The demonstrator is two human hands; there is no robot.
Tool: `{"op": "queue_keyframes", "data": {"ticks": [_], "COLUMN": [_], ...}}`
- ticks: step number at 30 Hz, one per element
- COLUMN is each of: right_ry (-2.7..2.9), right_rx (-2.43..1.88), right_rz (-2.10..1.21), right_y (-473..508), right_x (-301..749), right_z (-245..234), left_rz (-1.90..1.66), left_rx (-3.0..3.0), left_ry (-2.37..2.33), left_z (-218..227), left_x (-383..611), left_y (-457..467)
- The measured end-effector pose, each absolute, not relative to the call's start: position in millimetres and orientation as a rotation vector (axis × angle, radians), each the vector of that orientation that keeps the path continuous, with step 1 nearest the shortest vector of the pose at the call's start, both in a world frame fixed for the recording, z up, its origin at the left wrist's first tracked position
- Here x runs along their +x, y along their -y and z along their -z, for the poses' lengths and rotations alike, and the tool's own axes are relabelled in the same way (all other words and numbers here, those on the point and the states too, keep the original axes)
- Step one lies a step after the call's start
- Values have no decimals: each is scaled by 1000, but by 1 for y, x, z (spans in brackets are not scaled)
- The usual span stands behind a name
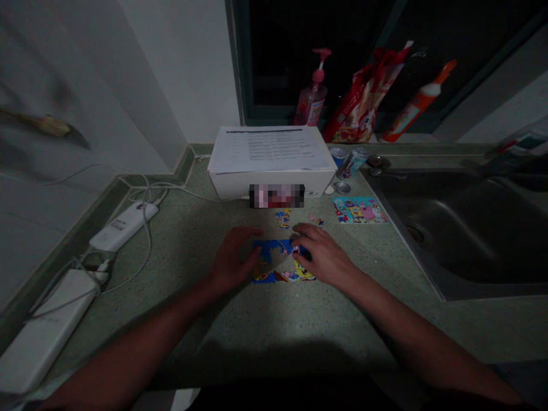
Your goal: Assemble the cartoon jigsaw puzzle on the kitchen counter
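Observation:
A partly assembled jigsaw puzzle (pixel 270 277), blue with yellow cartoon figures, lies flat on the counter with a gap in its middle. My left hand (pixel 234 258) rests at its left edge, thumb and fingers spread apart. Over the upper right part of the puzzle is my right hand (pixel 323 251), its fingers bent but apart; whether the fingertips touch a piece I cannot tell. Just beyond the puzzle lies a small cluster of loose puzzle pieces (pixel 283 218), and a few more pieces (pixel 319 222) lie to the right of it.
A white box (pixel 274 157) with a printed sheet on top stands behind. Right of it are cans (pixel 353 164) and a colourful cartoon picture card (pixel 359 210). A metal sink (pixel 464 228) lies right. White power banks (pixel 124 225) and cables sit left. A pump bottle (pixel 311 100) stands at the window.

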State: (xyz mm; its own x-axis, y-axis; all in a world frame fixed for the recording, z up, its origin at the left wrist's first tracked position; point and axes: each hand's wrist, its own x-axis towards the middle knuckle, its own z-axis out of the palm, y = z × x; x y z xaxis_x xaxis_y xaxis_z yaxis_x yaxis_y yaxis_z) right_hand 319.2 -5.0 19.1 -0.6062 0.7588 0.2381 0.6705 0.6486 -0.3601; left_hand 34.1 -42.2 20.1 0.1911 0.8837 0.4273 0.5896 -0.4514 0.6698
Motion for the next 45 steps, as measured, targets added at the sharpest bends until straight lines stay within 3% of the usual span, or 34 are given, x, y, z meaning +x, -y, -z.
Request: {"op": "queue_keyframes", "data": {"ticks": [45], "right_ry": [2526], "right_rx": [-1085], "right_rz": [-285], "right_y": [8], "right_x": [316], "right_z": [-19], "left_rz": [-1145], "left_rx": [2146], "left_ry": [-1391], "left_z": [-16], "left_x": [33], "left_y": [41]}}
